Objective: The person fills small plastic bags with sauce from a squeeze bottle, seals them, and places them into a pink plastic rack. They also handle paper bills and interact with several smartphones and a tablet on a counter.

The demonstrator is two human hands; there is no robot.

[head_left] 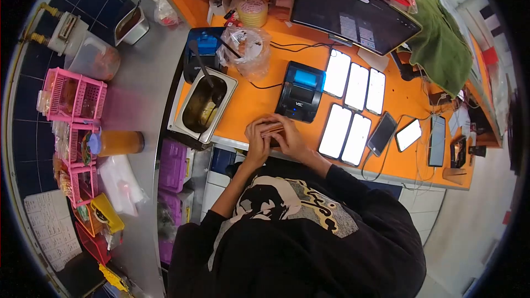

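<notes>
My left hand (256,142) and my right hand (292,142) are together at the front edge of the orange desk (251,99). Both are closed around a small, flat reddish-brown bundle (271,129), perhaps folded paper or notes; its exact kind is too small to make out. The fingers partly cover it. Just beyond my right hand stands a black and blue label or receipt printer (301,92) with a lit blue light. To the left of my hands, a metal container (203,106) holds a ladle (218,91) and some yellowish food or sauce.
Several phones with white screens (337,73) lie to the right, with cables among them. A monitor (353,11) stands behind. A second printer (203,49), a plastic bag (245,49) and tape rolls (252,11) are further back. Pink baskets (77,96) and a jar (121,143) line the steel counter (138,88).
</notes>
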